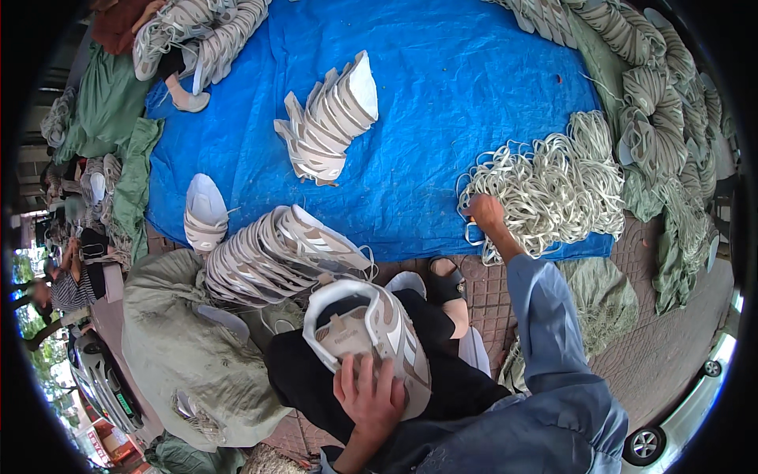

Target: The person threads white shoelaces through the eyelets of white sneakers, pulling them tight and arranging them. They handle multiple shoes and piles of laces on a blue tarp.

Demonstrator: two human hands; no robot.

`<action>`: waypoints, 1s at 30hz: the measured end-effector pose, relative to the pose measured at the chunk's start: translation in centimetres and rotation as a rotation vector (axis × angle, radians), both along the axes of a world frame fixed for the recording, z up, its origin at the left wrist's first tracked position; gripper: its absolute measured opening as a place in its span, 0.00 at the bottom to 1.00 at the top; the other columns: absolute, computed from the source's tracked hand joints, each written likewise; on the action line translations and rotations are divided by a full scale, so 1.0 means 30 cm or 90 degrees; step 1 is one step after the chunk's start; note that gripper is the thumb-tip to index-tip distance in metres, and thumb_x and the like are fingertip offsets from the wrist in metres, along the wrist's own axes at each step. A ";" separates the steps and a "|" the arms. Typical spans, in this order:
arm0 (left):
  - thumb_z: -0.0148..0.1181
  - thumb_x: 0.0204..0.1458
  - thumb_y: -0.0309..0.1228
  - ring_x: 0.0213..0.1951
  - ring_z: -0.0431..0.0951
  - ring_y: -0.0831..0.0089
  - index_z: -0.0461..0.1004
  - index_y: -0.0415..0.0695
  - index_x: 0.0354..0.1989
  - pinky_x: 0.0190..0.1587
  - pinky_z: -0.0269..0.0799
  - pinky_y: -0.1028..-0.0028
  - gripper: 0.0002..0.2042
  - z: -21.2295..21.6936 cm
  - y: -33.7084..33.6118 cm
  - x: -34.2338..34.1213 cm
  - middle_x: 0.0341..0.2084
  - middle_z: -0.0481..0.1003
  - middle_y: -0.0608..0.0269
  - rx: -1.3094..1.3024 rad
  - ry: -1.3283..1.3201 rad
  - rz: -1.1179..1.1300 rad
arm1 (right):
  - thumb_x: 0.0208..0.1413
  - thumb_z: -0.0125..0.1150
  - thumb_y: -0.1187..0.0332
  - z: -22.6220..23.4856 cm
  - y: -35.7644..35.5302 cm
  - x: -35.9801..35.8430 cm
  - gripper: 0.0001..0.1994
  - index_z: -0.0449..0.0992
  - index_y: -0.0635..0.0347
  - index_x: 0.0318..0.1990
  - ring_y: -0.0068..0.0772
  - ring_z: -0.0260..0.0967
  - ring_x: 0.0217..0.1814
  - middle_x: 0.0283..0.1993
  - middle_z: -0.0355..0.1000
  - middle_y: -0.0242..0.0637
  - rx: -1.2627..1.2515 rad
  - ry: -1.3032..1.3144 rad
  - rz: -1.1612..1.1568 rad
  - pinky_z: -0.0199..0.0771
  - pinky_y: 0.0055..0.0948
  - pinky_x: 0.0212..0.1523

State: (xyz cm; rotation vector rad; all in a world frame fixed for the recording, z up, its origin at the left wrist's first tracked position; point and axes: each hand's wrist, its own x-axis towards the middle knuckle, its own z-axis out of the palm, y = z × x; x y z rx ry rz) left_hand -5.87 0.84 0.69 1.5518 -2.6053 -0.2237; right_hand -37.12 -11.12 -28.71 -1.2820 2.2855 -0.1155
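A beige and white shoe upper (409,347) rests across my lap, its opening facing up. My left hand (369,393) grips its near edge, fingers bent over the side and pressing on it. Out to the right, my right hand (483,212) is closed at the left edge of a big heap of off-white shoelaces (564,186); its fingertips seem to pinch a lace, though the strands partly hide them. Beside my left knee leans a long nested row of shoe uppers (257,257), loose laces trailing from its end.
A blue tarp (426,103) covers the ground ahead, bearing another nested stack of uppers (328,122). A single white-lined piece (206,212) stands at its near left. A bulging grey-green sack (185,340) sits left of me. More uppers (655,118) pile up at far right. Another person's foot (189,99) shows at upper left.
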 end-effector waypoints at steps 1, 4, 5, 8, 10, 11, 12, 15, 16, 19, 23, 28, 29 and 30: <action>0.53 0.44 0.36 0.52 0.60 0.49 0.71 0.44 0.39 0.49 0.54 0.54 0.14 0.000 -0.002 -0.002 0.45 0.65 0.55 0.010 0.014 0.000 | 0.36 0.63 0.59 -0.013 -0.014 0.003 0.11 0.75 0.57 0.23 0.44 0.71 0.32 0.28 0.72 0.42 0.037 0.011 -0.004 0.70 0.37 0.31; 0.52 0.44 0.37 0.51 0.60 0.51 0.71 0.45 0.37 0.48 0.54 0.53 0.13 -0.002 -0.020 -0.018 0.44 0.65 0.56 0.016 0.024 -0.006 | 0.38 0.60 0.59 -0.110 -0.011 -0.002 0.11 0.77 0.58 0.22 0.42 0.72 0.31 0.28 0.73 0.44 0.101 0.062 -0.039 0.69 0.36 0.31; 0.52 0.44 0.37 0.51 0.60 0.52 0.71 0.45 0.37 0.48 0.54 0.53 0.13 0.004 -0.026 -0.022 0.43 0.65 0.56 0.018 0.024 -0.001 | 0.39 0.60 0.60 -0.104 -0.019 0.003 0.11 0.77 0.58 0.22 0.42 0.72 0.30 0.28 0.73 0.44 0.081 0.038 -0.064 0.69 0.36 0.30; 0.56 0.39 0.34 0.50 0.61 0.52 0.71 0.46 0.36 0.47 0.55 0.54 0.14 -0.001 -0.046 -0.016 0.42 0.66 0.57 0.024 0.028 0.008 | 0.39 0.57 0.64 -0.089 -0.016 -0.033 0.07 0.77 0.57 0.20 0.41 0.72 0.28 0.24 0.73 0.40 -0.007 -0.064 -0.129 0.69 0.33 0.29; 0.57 0.35 0.30 0.50 0.62 0.52 0.71 0.45 0.35 0.48 0.55 0.55 0.14 0.004 -0.053 -0.020 0.42 0.66 0.58 0.027 0.051 0.012 | 0.38 0.57 0.66 -0.088 0.033 -0.093 0.07 0.77 0.58 0.21 0.39 0.71 0.27 0.23 0.73 0.39 -0.141 -0.080 -0.009 0.69 0.31 0.29; 0.57 0.36 0.29 0.50 0.62 0.52 0.71 0.44 0.35 0.48 0.56 0.55 0.14 0.014 -0.059 -0.025 0.42 0.66 0.58 0.025 0.080 0.003 | 0.38 0.57 0.67 -0.064 0.043 -0.115 0.06 0.77 0.58 0.21 0.38 0.71 0.27 0.23 0.73 0.38 -0.210 -0.086 0.056 0.69 0.30 0.29; 0.57 0.36 0.29 0.50 0.62 0.52 0.71 0.44 0.35 0.48 0.56 0.55 0.14 0.027 -0.068 -0.030 0.42 0.66 0.58 0.024 0.111 -0.008 | 0.40 0.55 0.68 -0.041 0.055 -0.134 0.08 0.76 0.62 0.22 0.34 0.71 0.26 0.22 0.72 0.36 -0.296 -0.206 0.043 0.69 0.26 0.28; 0.56 0.37 0.24 0.47 0.66 0.54 0.71 0.40 0.35 0.48 0.61 0.62 0.12 0.064 -0.097 -0.082 0.39 0.69 0.56 0.095 0.288 -0.038 | 0.39 0.54 0.71 0.158 0.062 -0.134 0.05 0.75 0.61 0.19 0.30 0.70 0.28 0.26 0.73 0.36 -0.283 -0.596 -0.289 0.68 0.24 0.30; 0.56 0.37 0.24 0.46 0.67 0.55 0.71 0.40 0.35 0.48 0.61 0.64 0.12 0.072 -0.093 -0.097 0.38 0.70 0.55 0.151 0.349 -0.025 | 0.37 0.54 0.71 0.225 0.042 -0.089 0.06 0.76 0.64 0.21 0.26 0.69 0.28 0.25 0.72 0.34 -0.277 -0.683 -0.289 0.66 0.21 0.30; 0.53 0.46 0.24 0.46 0.68 0.63 0.70 0.40 0.39 0.48 0.63 0.68 0.11 0.077 -0.142 -0.178 0.38 0.71 0.57 0.449 0.587 0.046 | 0.36 0.55 0.72 0.494 0.096 -0.083 0.07 0.75 0.67 0.22 0.24 0.69 0.28 0.24 0.72 0.35 -0.285 -0.569 -0.004 0.66 0.20 0.29; 0.45 0.54 0.39 0.47 0.68 0.69 0.69 0.36 0.41 0.49 0.61 0.70 0.17 -0.007 -0.152 -0.293 0.40 0.70 0.59 0.865 0.848 0.277 | 0.33 0.58 0.77 0.872 0.199 0.029 0.05 0.74 0.66 0.23 0.21 0.66 0.19 0.20 0.70 0.36 -0.217 -0.795 -0.056 0.64 0.21 0.21; 0.44 0.54 0.44 0.43 0.70 0.67 0.70 0.36 0.38 0.48 0.62 0.68 0.21 -0.170 -0.117 -0.362 0.38 0.72 0.57 1.040 0.973 0.249 | 0.39 0.58 0.75 0.885 0.424 0.175 0.05 0.74 0.61 0.28 0.17 0.66 0.22 0.23 0.70 0.31 -0.244 -0.565 0.333 0.65 0.20 0.22; 0.46 0.54 0.42 0.41 0.71 0.68 0.70 0.37 0.36 0.47 0.63 0.68 0.18 -0.155 -0.114 -0.352 0.35 0.72 0.58 0.988 0.993 0.256 | 0.40 0.58 0.75 0.866 0.472 0.184 0.05 0.75 0.61 0.29 0.18 0.66 0.22 0.22 0.69 0.31 -0.248 -0.559 0.365 0.65 0.20 0.22; 0.48 0.53 0.40 0.39 0.73 0.68 0.71 0.37 0.35 0.46 0.64 0.69 0.16 -0.132 -0.114 -0.337 0.32 0.73 0.59 0.945 1.007 0.263 | 0.40 0.59 0.75 0.849 0.516 0.185 0.06 0.75 0.60 0.30 0.18 0.65 0.22 0.22 0.69 0.31 -0.249 -0.552 0.390 0.65 0.20 0.22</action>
